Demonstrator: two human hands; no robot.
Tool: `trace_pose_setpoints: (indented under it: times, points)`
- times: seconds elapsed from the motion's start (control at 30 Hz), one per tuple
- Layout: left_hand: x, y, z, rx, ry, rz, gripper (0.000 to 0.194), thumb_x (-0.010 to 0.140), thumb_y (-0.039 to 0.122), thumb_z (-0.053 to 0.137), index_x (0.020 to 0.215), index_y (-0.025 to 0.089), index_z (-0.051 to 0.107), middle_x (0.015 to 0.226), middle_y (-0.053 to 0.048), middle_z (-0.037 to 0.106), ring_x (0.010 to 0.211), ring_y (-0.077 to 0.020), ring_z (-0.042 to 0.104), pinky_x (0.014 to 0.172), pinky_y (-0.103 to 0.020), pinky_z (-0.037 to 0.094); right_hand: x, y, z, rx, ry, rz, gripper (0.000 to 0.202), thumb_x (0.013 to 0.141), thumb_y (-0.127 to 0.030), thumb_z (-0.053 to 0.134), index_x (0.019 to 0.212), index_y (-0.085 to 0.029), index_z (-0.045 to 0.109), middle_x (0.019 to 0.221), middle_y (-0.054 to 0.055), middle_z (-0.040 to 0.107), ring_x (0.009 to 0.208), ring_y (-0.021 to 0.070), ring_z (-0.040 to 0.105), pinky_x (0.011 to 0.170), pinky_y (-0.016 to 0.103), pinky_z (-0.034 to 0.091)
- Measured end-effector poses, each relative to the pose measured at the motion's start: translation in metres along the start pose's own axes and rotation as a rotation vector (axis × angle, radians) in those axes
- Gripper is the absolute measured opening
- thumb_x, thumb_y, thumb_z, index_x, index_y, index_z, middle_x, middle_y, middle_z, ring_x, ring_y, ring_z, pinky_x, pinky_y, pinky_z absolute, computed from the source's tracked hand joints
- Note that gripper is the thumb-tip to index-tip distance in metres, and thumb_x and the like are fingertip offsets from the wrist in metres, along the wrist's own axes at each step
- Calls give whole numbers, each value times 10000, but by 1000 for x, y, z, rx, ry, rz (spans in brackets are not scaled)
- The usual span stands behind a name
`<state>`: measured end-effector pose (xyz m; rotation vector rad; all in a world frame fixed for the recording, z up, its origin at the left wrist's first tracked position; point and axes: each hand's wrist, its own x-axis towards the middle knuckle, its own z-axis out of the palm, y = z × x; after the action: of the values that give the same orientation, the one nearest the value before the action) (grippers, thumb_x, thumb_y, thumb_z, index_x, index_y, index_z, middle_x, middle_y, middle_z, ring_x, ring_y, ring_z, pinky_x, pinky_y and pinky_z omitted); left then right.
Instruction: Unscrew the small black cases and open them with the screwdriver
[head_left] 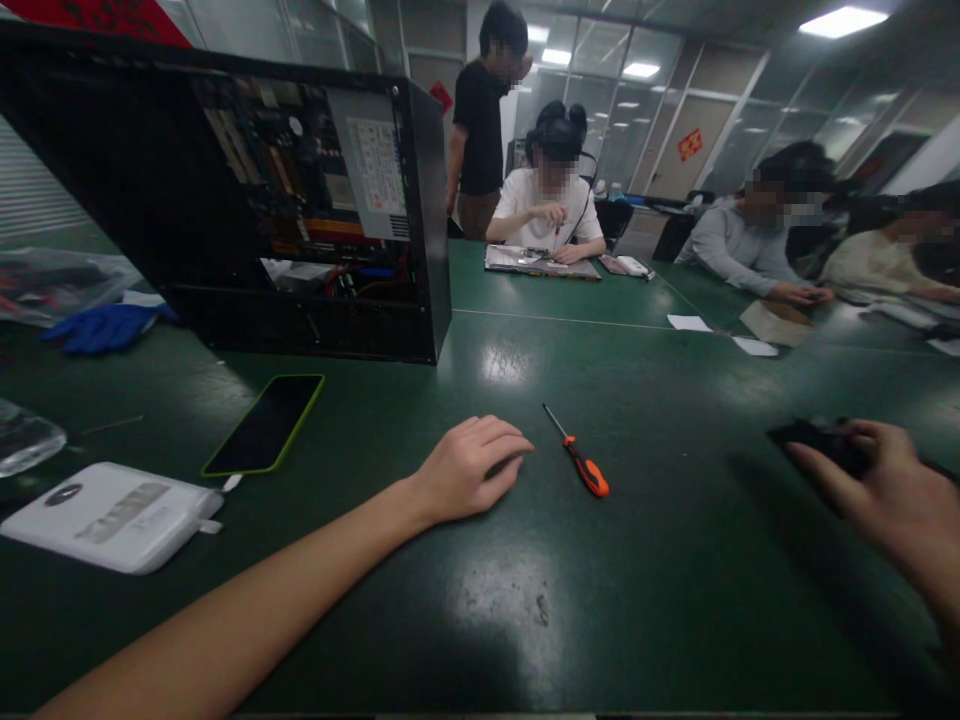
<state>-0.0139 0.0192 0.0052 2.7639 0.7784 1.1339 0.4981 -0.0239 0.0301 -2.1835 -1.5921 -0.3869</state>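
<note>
Checking my left hand [476, 465] first: what've you got?

Resting on the green table [637, 600], centre-left, fingers bent and bunched, thumb close under them, v. small gap. Dark sliver shows in that gap; can't tell if it's a held pc. or just shadow.

OK. And my right hand [892, 480]?

Far R side of view, above the table. Thumb reaching fwd, fingers curled, dark flat part [814, 440] gripped btwn them. Hand's partly spread, approx. the part's thickness apart at the tips.

How's the part look?

Black or v. dark, flat-ish, w/ a pointed L corner and small raised bits along the top. Blurred, so no finer detail. Shadow falls on the tabletop below it.

Tool?

Screwdriver [585, 465], orange/black handle, thin metal shaft. Lying flat just R of my left hand, not touched; tip points away & slightly L, handle end nearer me.

Rest, quick?

Black PC case [431, 200] upright at far L, boards, wiring & a labelled silver PSU [371, 165] visible inside. In front: phone [266, 430] in a yellow-green case, w/ white plug at its near end, then a white power bank [105, 515]. Blue glove [105, 328] L of the PC. Person in white shirt [517, 205] seated opposite.
</note>
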Motion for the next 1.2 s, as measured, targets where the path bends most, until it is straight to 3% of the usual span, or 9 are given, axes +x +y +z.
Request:
trace_pose_setpoints:
  times: [0.2, 0.3, 0.4, 0.5, 0.6, 0.73, 0.83, 1.03, 1.2]
  points:
    - [2, -5, -6, -213, 139, -235, 375, 956, 216, 639, 1327, 174, 603, 1135, -93, 709, 1009, -211, 676, 925, -398, 566, -25, -208, -9, 453, -296, -654, 383, 990, -504, 585, 1261, -242, 515, 1152, 137, 707, 997, 309, 710, 851, 453, 575]
    - [3, -8, -10, -256, 155, -261, 453, 936, 249, 655, 1376, 184, 571, 1174, -100, 699, 1027, -221, 665, 946, -415, 557, -42, -268, 11, 484, -361, -944, 327, 993, -414, 629, 1247, -226, 544, 1180, 128, 704, 1066, 307, 689, 899, 472, 561]
    - [3, -9, -11, -281, 157, -261, 391, 938, 253, 636, 1321, 179, 610, 1163, -100, 701, 1020, -223, 666, 937, -410, 557, -59, -300, 34, 416, -372, -1065, 322, 997, -421, 629, 1206, -184, 569, 1162, 148, 706, 1067, 333, 682, 908, 513, 548]
    - [3, -9, -11, -295, 145, -263, 334, 938, 236, 627, 1266, 176, 640, 1132, -92, 709, 993, -215, 676, 915, -393, 564, -65, -304, 43, 390, -335, -1093, 339, 1014, -427, 598, 1235, -172, 564, 1254, 175, 681, 1116, 343, 658, 919, 518, 537]
    - [3, -10, -9, -298, 95, -280, 321, 928, 233, 657, 1244, 176, 653, 1135, -91, 715, 987, -211, 684, 916, -384, 569, -51, -283, 33, 460, -304, -1048, 393, 1022, -477, 575, 1273, -176, 551, 1358, 176, 641, 1197, 329, 620, 952, 485, 518]
    - [2, -13, -7, -244, -52, -304, 389, 878, 270, 753, 1249, 182, 672, 1159, -91, 723, 1045, -239, 694, 945, -406, 563, -20, -239, 9, 369, -411, -799, 392, 1025, -573, 516, 971, -203, 633, 870, 68, 709, 758, 217, 645, 671, 335, 457]
    - [2, -13, -6, -207, -119, -288, 334, 878, 312, 772, 1181, 187, 709, 1129, -87, 733, 1044, -252, 702, 942, -418, 560, -8, -221, 0, 200, -557, -767, 501, 982, -655, 531, 759, -220, 641, 673, 31, 656, 600, 184, 588, 569, 310, 337]
    - [4, -8, -5, -208, -114, -310, 346, 905, 337, 755, 1218, 199, 705, 1163, -90, 729, 1072, -259, 689, 964, -438, 534, -24, -228, 4, 32, -583, -858, 400, 950, -587, 582, 850, -222, 712, 763, 80, 727, 650, 239, 661, 563, 313, 331]
    - [9, 0, -5, -256, -143, -387, 299, 882, 290, 754, 1161, 199, 697, 1141, -66, 727, 1047, -242, 687, 950, -399, 526, -27, -234, 0, 122, -438, -828, 230, 922, -397, 622, 830, -195, 679, 790, 61, 707, 668, 209, 653, 598, 315, 399]
